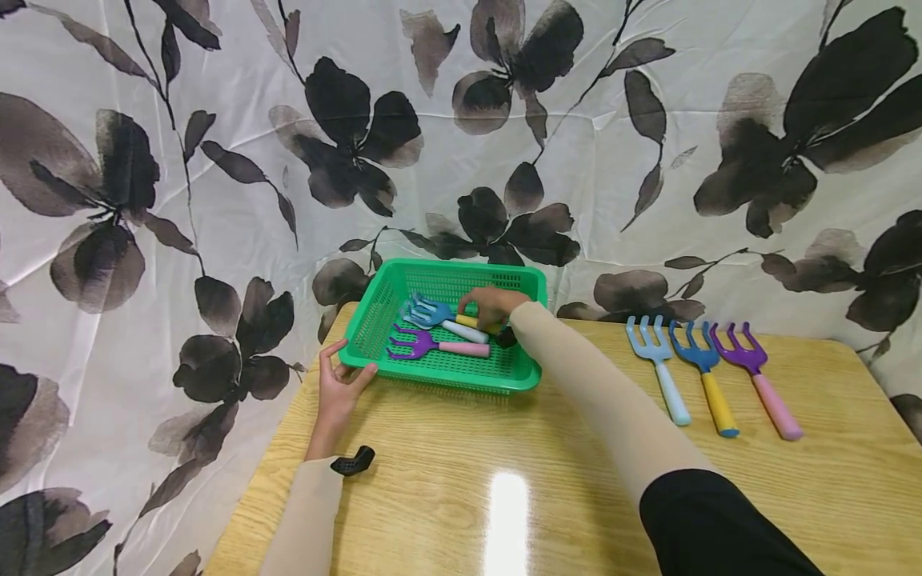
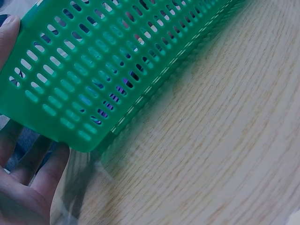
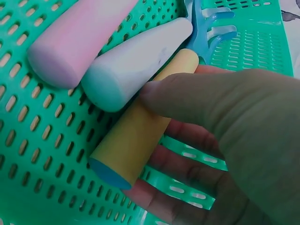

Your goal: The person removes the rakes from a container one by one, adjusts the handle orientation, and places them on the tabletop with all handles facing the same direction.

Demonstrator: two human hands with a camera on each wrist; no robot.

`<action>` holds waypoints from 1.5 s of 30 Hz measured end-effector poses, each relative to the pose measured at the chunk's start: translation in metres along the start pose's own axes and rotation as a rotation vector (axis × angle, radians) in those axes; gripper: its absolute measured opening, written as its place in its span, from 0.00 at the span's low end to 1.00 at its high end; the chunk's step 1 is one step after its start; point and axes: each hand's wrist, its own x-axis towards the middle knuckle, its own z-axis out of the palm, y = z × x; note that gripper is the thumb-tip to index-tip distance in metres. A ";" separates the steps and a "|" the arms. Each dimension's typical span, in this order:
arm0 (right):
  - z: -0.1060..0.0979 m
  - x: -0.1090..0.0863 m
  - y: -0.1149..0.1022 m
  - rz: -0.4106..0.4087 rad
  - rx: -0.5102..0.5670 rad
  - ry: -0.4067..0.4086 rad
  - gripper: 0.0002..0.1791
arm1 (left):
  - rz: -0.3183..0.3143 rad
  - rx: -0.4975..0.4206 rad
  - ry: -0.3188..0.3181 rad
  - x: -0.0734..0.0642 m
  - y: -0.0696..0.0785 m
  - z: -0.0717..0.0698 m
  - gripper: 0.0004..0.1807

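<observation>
In the head view, a green perforated basket (image 1: 439,374) sits at the back of the table with several small garden hand rakes inside. My left hand (image 1: 340,396) grips the basket's front left corner, thumb on the front side and fingers round the left end. Inside, my right hand (image 3: 201,136) holds the yellow handle of a blue hand rake (image 3: 136,136), thumb on top and fingers beneath. Beside that handle lies a hand rake with a white and pale blue handle (image 3: 136,65). Nearest the basket's front is a purple hand rake with a pink handle (image 1: 464,349).
On the table's right side lie three more hand rakes in a row: light blue (image 1: 670,384), blue with a yellow handle (image 1: 713,392), and purple with a pink handle (image 1: 771,392). A floral cloth (image 1: 432,160) hangs behind the wooden table (image 1: 418,480).
</observation>
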 end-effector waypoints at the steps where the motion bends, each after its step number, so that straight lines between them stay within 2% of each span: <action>1: 0.000 0.000 0.001 0.004 0.002 -0.001 0.27 | 0.001 -0.001 0.001 0.000 0.000 0.001 0.42; 6: -0.001 -0.004 0.004 -0.002 -0.003 -0.016 0.28 | -0.010 -0.008 0.001 0.000 -0.002 0.005 0.41; 10: -0.008 -0.010 0.004 -0.075 -0.020 -0.021 0.28 | -0.012 -0.010 -0.002 0.001 -0.001 0.007 0.42; 15: -0.020 -0.021 0.000 -0.151 0.037 -0.018 0.28 | -0.004 -0.007 0.000 0.001 -0.001 0.006 0.42; 26: -0.042 -0.051 -0.009 -0.287 -0.008 0.069 0.28 | -0.013 -0.002 0.007 0.000 0.000 0.005 0.42; 31: -0.049 -0.066 -0.007 -0.299 -0.052 0.124 0.28 | -0.002 0.018 0.010 -0.001 0.000 0.005 0.42; 45: -0.063 -0.135 0.008 -0.299 -0.014 0.171 0.30 | -0.015 0.013 0.021 -0.004 0.004 0.004 0.43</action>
